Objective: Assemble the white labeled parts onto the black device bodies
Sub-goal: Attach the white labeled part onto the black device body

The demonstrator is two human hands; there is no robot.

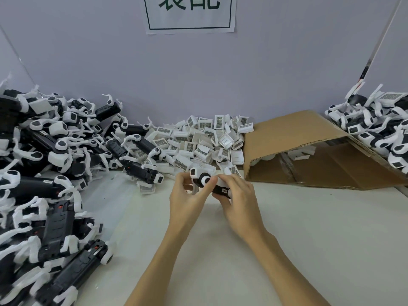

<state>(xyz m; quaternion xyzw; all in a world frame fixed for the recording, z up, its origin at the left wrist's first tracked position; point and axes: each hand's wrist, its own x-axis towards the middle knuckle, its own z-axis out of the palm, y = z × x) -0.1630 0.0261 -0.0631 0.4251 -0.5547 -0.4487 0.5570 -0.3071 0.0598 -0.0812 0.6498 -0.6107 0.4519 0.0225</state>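
Both hands pinch one black device body [220,191]: left hand [187,199] at its white head, right hand [239,200] round the handle; a skewed press could leave the white labeled part unseated

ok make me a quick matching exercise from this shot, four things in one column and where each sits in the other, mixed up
Things
1. cardboard box
2. heap of black device bodies
3. pile of white labeled parts
4. paper sign

Places
A. on the wall, top centre
B. left side of the table
C. on its side, right of the hands
D. against the wall, behind the hands

Pairs: 1-C, 2-B, 3-D, 4-A
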